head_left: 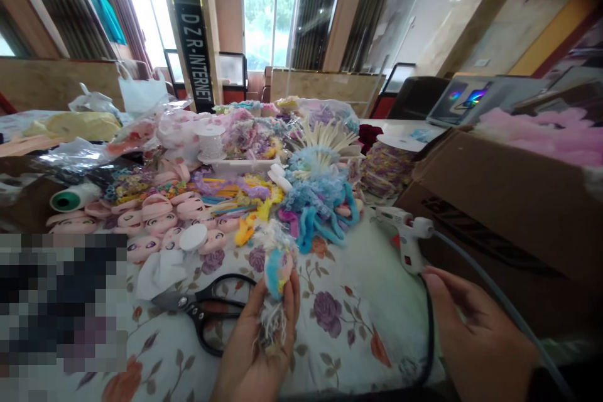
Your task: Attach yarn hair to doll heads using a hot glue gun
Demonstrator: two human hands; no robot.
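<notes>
My left hand is closed around a small doll head with blue, yellow and whitish yarn hair. Loose white strands hang below it, between the fingers. At the right, a white hot glue gun has its nozzle pointing away to the left and a black cord trailing from its handle. The thumb and forefinger of my right hand pinch the bottom of that handle, beside the cord. Black-handled scissors lie with blades apart on the flowered tablecloth, just left of my left hand.
Several pink doll heads, a white round lid and a thread spool lie at the left. Blue curly yarn is heaped ahead, by a large yarn reel. A cardboard box stands close on the right.
</notes>
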